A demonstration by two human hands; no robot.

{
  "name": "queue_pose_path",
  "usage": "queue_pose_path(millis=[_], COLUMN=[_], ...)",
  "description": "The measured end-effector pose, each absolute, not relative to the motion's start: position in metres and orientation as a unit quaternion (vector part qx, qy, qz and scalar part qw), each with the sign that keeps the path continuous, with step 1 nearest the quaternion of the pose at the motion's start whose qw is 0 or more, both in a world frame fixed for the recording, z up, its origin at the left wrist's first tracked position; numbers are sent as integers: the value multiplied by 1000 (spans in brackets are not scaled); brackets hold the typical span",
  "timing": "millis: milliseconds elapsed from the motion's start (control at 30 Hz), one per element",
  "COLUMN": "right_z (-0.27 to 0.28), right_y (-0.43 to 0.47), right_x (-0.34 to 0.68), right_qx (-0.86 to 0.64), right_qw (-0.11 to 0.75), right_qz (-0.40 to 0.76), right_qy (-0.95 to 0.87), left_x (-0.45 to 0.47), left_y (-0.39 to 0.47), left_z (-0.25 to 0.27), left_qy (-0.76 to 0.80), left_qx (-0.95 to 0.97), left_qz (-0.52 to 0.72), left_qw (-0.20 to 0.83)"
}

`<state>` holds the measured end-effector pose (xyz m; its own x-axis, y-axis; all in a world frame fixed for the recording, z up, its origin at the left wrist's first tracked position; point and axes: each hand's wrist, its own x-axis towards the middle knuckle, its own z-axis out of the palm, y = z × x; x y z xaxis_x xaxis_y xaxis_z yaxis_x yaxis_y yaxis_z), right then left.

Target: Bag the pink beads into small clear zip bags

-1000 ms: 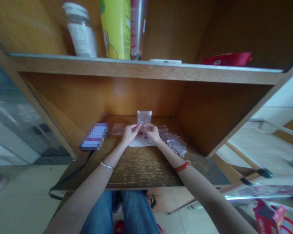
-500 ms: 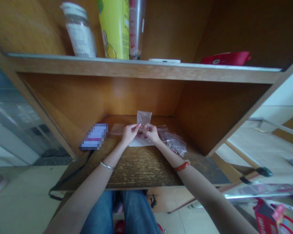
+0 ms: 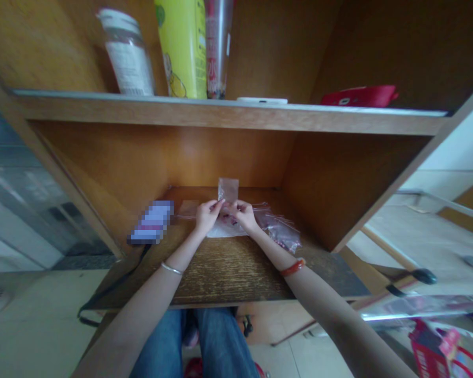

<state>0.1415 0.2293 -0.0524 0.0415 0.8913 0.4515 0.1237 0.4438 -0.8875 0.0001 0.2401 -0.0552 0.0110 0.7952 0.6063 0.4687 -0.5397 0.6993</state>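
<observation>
So, the small clear plastic bag (image 3: 228,189) is the center of things here: it's standing up roughly in the middle of the desk (image 3: 228,273), between the person's hands and above a whitish sheet (image 3: 216,231). The left hand (image 3: 206,215) pinches its lower left side between thumb and fingertips. The right hand (image 3: 245,215) looks like it's pinching the lower right too, with the other fingers curled in, though its exact contact is too small to make out. Can't tell which end is the mouth either, or whether anything's inside.

I'd call the step in hand fiddly two-handed work on that one bag. Whatever the next move is, my guess is it calls for a light fingertip grip on both sides and keeping the bag upright, since film that thin probably buckles or slips easily.

Right under the fingers, some tiny reddish bits (image 3: 234,221) sit on the sheet; too blurry to say what they are. Just beside the right hand there's a spread of zip bags (image 3: 281,231), some with small bits in them. Another flat clear packet (image 3: 188,208) lies near the left hand, and farther left is a phone (image 3: 152,223) with its screen pixelated. Up on the shelf (image 3: 173,111): a white-capped jar (image 3: 128,60) and a yellow container (image 3: 184,52).
</observation>
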Motion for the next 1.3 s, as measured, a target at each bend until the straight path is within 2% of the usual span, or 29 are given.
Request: queue_pose_path(millis=[367, 600, 800, 1067, 1300], right_z=[-51, -52, -48, -51, -52], right_y=[229, 227, 219, 216, 220], right_x=[142, 141, 138, 126, 112], right_qx=[-423, -467, -489, -532, -503], right_qw=[578, 548, 517, 399, 303], right_qz=[357, 256, 210, 154, 138], right_qy=[-599, -645, -670, -731, -798], left_x=[-4, -3, -7, -10, -12], left_y=[241, 246, 246, 242, 236], left_z=[-53, -56, -55, -49, -42], left_qy=[487, 448, 498, 608, 688], left_qx=[648, 635, 621, 601, 560], left_qz=[567, 608, 592, 512, 461], left_qw=[144, 161, 127, 81, 8])
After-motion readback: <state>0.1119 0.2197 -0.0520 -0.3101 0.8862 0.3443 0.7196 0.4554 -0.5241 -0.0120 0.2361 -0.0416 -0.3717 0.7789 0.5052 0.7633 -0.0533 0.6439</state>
